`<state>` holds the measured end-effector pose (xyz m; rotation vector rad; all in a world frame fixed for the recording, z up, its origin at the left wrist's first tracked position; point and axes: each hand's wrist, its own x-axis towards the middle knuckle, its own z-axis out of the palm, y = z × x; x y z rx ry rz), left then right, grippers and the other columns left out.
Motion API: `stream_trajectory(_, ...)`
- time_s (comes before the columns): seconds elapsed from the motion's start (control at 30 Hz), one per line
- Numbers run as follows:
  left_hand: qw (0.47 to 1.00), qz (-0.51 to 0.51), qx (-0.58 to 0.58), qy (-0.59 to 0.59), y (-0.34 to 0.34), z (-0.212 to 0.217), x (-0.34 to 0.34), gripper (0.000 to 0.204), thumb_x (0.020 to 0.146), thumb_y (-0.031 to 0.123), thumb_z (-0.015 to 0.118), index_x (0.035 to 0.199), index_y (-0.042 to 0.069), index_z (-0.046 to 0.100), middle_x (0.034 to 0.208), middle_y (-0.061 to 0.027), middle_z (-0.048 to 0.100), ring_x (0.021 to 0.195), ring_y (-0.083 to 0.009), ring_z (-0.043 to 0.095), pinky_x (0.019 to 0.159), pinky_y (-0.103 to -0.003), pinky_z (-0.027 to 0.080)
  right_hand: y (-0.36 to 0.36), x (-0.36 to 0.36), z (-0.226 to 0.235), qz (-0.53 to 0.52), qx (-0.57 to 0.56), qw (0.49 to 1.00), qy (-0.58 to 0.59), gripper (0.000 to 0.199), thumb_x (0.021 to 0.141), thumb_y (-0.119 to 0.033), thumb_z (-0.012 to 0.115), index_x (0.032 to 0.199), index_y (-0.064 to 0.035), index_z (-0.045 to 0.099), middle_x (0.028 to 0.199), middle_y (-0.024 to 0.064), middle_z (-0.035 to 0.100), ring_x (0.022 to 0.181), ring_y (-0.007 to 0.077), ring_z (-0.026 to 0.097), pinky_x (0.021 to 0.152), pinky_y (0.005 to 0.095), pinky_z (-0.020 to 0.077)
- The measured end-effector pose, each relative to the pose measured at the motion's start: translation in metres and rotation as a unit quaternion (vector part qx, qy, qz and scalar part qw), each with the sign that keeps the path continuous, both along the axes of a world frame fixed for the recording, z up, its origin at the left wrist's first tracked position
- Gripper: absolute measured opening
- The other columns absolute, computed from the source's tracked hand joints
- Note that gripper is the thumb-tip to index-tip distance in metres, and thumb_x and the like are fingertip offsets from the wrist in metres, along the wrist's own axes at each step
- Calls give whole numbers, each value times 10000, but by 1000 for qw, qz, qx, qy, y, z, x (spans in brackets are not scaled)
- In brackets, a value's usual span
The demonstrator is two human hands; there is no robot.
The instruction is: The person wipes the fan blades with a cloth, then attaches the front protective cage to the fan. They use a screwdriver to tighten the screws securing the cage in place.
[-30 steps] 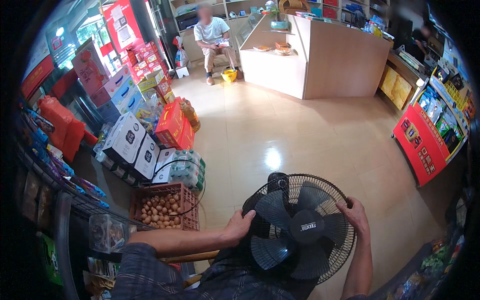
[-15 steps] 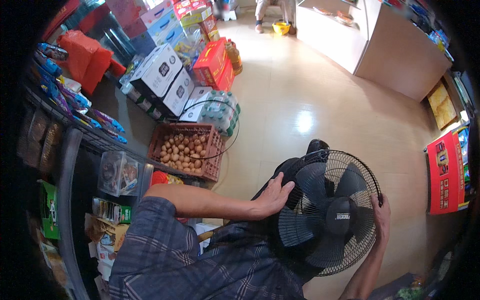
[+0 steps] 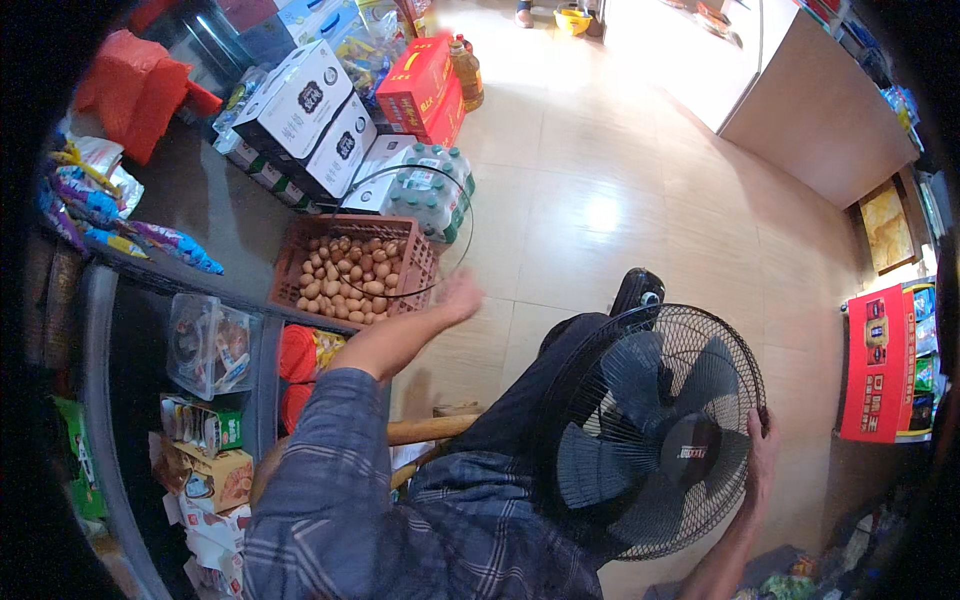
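A black electric fan (image 3: 690, 450) with a round wire cage and dark blades leans back against my lap and leg. The fingers of my right hand (image 3: 762, 455) are closed around the right rim of its cage. My left hand (image 3: 458, 296) is off the fan, stretched out beside the egg crate; it is blurred, but its fingers look extended with nothing in them. Close to those fingertips is a thin dark hoop (image 3: 473, 212), resting across the crate and a pack of bottles. Brown eggs (image 3: 345, 278) fill much of the reddish-brown plastic crate (image 3: 420, 262).
Green-capped bottles (image 3: 428, 190) stand wrapped behind the crate, beside white cartons (image 3: 338, 140) and red boxes (image 3: 420, 90). On my left is a shelf with a clear plastic tub (image 3: 208, 345). A pale counter (image 3: 815, 120) stands far right, a red display box (image 3: 878, 365) nearer.
My left hand has left the fan's cage and swung left toward the hoop and crate. My right hand keeps its hold on the rim. The whole view has shifted slightly.
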<state>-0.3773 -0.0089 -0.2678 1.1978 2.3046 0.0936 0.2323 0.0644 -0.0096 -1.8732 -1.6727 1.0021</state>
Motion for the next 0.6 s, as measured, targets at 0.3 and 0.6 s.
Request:
stream_trajectory(0.3, 991, 74, -62, 97, -38, 1, -29, 493, 845, 164, 552, 1307, -1, 495, 1374, -228, 491, 1291, -368, 457, 1088, -520, 304, -13, 16, -5, -26, -6, 999, -28, 569, 955, -361, 566, 1329, 56, 469, 1281, 180, 558, 1171, 267, 523, 1017, 347, 383)
stream_trajectory(0.6, 963, -100, 252, 5, -15, 54, -15, 132, 912, 156, 513, 929, 51, 590, 878, -226, 610, 845, -413, 608, 695, -498, 476, -4, 8, -13, -16, -22, 999, -27, 575, 960, -361, 553, 1347, 52, 448, 1317, 205, 529, 1200, 279, 511, 1025, 362, 385)
